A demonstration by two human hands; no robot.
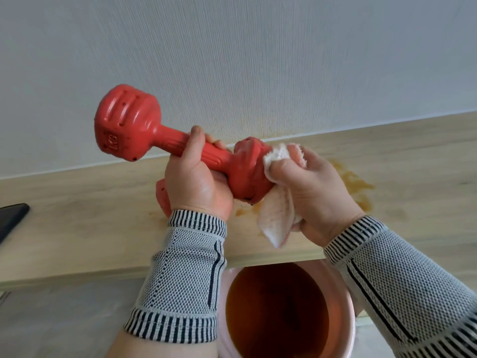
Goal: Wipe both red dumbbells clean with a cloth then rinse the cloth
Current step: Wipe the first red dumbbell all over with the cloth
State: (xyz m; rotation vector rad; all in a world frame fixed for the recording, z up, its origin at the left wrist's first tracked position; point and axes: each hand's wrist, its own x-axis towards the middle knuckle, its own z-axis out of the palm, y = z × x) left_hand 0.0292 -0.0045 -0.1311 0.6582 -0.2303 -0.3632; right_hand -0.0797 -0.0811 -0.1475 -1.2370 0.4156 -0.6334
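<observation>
My left hand [196, 182] grips the handle of a red dumbbell [129, 122] and holds it up in the air, tilted, with one head up at the left. My right hand [317, 192] holds a white cloth [277, 215] bunched against the dumbbell's other head [247, 171]; the cloth's loose end hangs down below my fingers. A second red dumbbell [162, 195] lies on the wooden shelf behind my left wrist, mostly hidden.
A light wooden shelf [77, 218] runs along a white wall, with brown stains [356, 187] at its right. Below its front edge stands a pink bucket [347, 301] of brownish water. A dark flat object [11, 218] lies at the shelf's left end.
</observation>
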